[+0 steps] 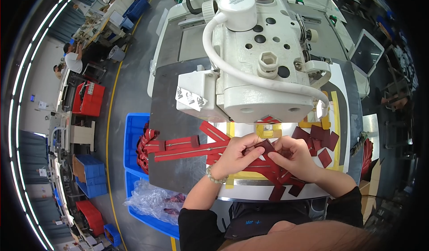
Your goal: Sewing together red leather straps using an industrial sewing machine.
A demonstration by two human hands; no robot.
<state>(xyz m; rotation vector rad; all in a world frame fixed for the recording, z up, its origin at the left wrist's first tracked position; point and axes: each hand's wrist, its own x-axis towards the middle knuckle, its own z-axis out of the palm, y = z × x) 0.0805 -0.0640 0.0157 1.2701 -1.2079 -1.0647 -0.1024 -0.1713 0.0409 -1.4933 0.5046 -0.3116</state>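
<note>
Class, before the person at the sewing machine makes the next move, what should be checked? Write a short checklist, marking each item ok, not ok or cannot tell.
1. Both hands on the work: ok; left hand and right hand pinch a dark red piece.
2. Needle position: cannot tell; the sewing machine head hides it.
3. Spares nearby: ok; loose dark red pieces lie beside the right hand.
4. Zipper strips laid out separately: not ok; some overlap.
</note>
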